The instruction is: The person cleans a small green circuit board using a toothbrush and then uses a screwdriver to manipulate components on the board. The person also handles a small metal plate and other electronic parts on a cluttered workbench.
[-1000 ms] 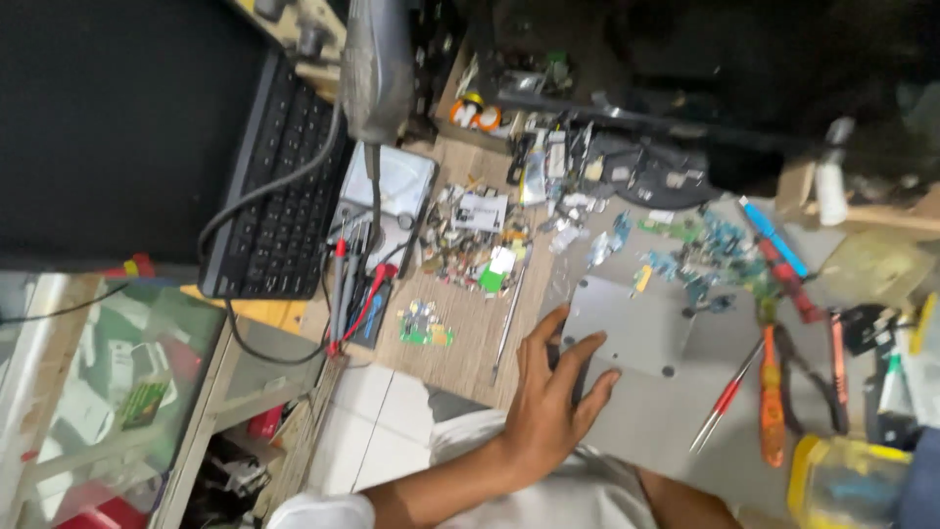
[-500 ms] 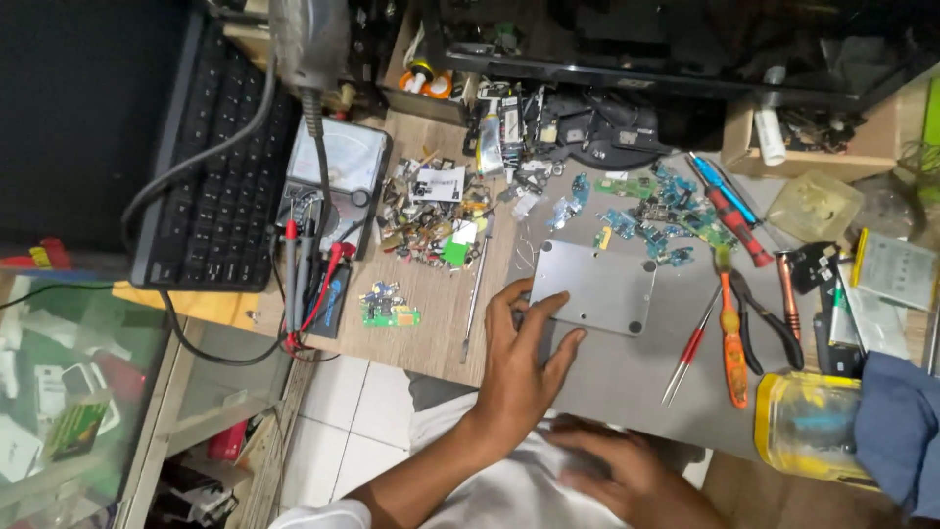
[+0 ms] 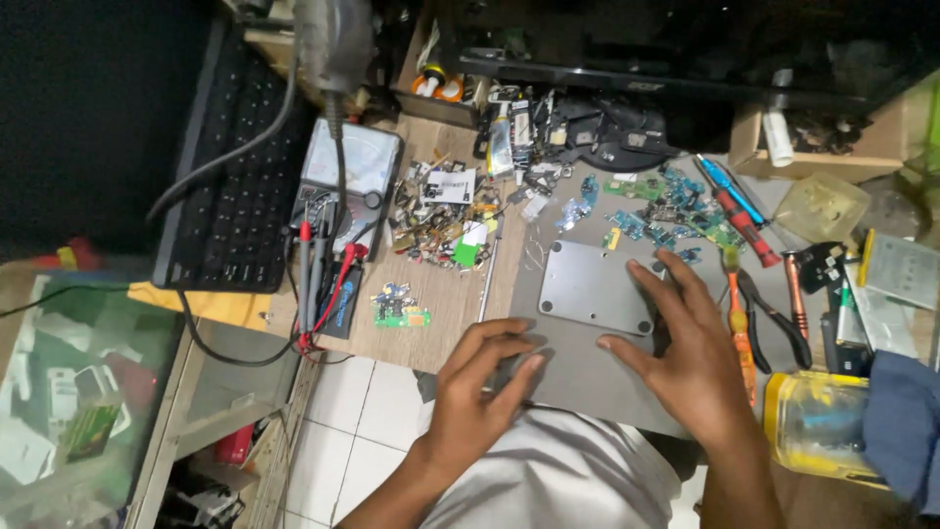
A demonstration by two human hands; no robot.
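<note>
Both hands have come onto the grey mat since half a second ago, when only the left reached the grey metal plate and the right lay low at the near edge. Now the right hand rests with fingers spread, its fingertips touching the plate's right and near edges. The left hand sits just short of the plate's near-left corner, fingers curled down on the mat, holding nothing that can be seen.

The plate lies flat on the mat, well inside it, with bare mat between it and the near bench edge. Beyond that edge the floor tiles drop away on the left. To the plate's left a thin strip of open wood runs toward a small green circuit board; farther left lie red and black probes and a grey multimeter beside a black keyboard.

Behind the plate a heap of small parts carries a white rectangular label and a bright green tab. Blue-green flex pieces crowd the far right corner. Right of the hand lie an orange-handled tool, black pliers and a red screwdriver. A yellow-tinted clear jar stands near the right wrist, just beside a blue cloth.
</note>
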